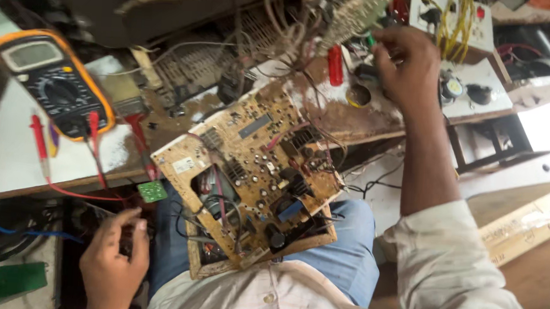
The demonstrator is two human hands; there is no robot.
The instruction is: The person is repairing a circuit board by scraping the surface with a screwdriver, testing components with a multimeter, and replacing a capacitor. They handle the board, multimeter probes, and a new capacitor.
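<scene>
A tan circuit board [249,172], crowded with components and wires, rests tilted on my lap against the bench edge. My right hand [408,67] reaches over the bench at the upper right, fingers closed around a small green-tipped tool [370,39], next to a red cylindrical part [335,65]. My left hand [113,259] hangs low at the lower left with fingers curled, just below a small green board [152,191] and red probe leads [91,189]. What it holds, if anything, is hidden.
A yellow-cased multimeter [53,83] lies on the white bench top [11,153] at the left, with red probes [37,136] beside it. A tangle of wires [281,42] and an open chassis sit at the back. A white panel [473,89] with yellow wires is at the upper right.
</scene>
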